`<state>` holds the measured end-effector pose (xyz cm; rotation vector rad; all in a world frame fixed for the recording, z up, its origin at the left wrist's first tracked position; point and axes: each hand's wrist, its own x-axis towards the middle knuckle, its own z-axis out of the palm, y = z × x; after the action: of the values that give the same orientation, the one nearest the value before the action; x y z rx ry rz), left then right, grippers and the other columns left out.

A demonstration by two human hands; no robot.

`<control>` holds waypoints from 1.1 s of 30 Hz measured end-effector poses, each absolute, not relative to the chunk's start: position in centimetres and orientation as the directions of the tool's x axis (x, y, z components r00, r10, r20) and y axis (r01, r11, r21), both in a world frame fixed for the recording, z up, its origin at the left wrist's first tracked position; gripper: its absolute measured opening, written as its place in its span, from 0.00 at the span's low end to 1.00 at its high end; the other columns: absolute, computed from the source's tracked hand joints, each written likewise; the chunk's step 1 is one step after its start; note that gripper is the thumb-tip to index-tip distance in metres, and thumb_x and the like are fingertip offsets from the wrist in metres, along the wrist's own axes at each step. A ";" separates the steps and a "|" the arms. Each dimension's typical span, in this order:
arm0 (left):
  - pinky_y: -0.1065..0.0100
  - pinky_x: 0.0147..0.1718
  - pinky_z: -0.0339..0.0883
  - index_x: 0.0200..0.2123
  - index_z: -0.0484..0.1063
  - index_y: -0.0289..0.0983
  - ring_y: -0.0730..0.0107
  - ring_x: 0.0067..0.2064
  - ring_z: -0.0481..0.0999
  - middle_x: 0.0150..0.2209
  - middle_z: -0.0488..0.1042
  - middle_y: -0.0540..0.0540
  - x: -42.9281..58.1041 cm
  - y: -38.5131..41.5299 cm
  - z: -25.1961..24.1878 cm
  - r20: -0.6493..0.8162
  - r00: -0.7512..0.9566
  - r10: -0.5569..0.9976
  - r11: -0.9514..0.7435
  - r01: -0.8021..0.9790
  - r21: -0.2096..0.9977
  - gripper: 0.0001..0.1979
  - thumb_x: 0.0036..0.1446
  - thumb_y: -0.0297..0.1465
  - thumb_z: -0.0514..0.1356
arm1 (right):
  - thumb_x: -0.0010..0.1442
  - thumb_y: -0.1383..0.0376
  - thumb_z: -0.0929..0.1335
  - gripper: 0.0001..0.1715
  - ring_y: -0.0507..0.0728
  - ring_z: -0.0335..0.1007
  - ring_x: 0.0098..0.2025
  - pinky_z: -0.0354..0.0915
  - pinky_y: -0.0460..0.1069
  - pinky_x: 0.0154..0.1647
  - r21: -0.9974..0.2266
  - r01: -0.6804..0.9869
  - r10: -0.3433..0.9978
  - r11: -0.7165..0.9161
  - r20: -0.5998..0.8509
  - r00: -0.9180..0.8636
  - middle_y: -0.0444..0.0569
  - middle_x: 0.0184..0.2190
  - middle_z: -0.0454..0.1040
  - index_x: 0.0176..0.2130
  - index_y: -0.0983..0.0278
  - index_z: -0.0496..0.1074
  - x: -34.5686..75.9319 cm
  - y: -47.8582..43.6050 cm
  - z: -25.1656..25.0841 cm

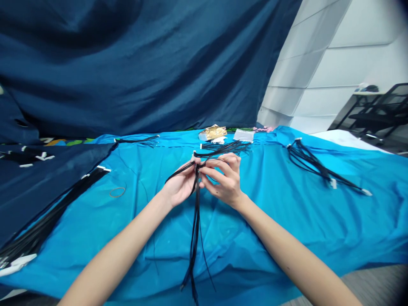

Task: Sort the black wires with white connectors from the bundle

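Both hands meet over the middle of the blue cloth around a bundle of thin black wires (195, 225). A white connector (194, 155) tops the bundle, just above the fingers of my left hand (182, 183), which is closed on the wires. My right hand (224, 176) pinches at the same spot, fingertips on the black strands. One wire arcs up over its fingers. The long loose ends hang down toward the front, and one strand splits off to the right. Exactly which strands each fingertip grips is hidden.
On the blue cloth (270, 221) lie more black wire bundles: a long one at left (60, 204), one at right (318, 165) and one behind my hands (228, 148). A rubber band (117, 192) rests at left. Gold packaging (213, 132) and a clear bag (244, 135) sit at the back.
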<state>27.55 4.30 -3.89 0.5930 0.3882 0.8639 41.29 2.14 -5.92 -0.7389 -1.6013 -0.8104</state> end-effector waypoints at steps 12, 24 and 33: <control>0.72 0.25 0.68 0.31 0.68 0.32 0.74 0.27 0.73 0.28 0.73 0.48 27.5 4.4 -3.9 -0.036 0.554 0.832 0.438 -0.615 0.656 0.08 0.58 0.22 0.50 | 0.53 0.67 0.68 0.05 0.54 0.62 0.40 0.59 0.54 0.47 0.133 0.786 0.048 0.603 0.978 -0.202 0.43 0.35 0.74 0.34 0.59 0.71 41.7 2.3 -6.3; 0.75 0.25 0.67 0.27 0.70 0.31 0.74 0.28 0.73 0.31 0.74 0.42 27.8 4.3 -3.3 -0.046 0.513 0.857 0.420 -0.644 0.640 0.18 0.61 0.23 0.43 | 0.52 0.69 0.68 0.05 0.54 0.64 0.40 0.61 0.55 0.47 0.021 0.727 0.125 0.686 0.981 -0.146 0.46 0.32 0.73 0.33 0.60 0.72 41.8 2.1 -5.7; 0.76 0.33 0.69 0.25 0.68 0.30 0.73 0.35 0.74 0.35 0.73 0.40 27.8 4.9 -3.1 -0.103 0.375 0.921 0.351 -0.687 0.636 0.14 0.59 0.21 0.47 | 0.53 0.70 0.68 0.09 0.54 0.63 0.40 0.63 0.53 0.44 -0.131 0.677 0.157 0.724 0.987 0.024 0.46 0.33 0.72 0.35 0.59 0.74 42.0 1.5 -4.8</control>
<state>27.82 4.95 -3.11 0.5484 0.4949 1.0973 41.97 1.48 -4.83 -0.7101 -1.5231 -0.4603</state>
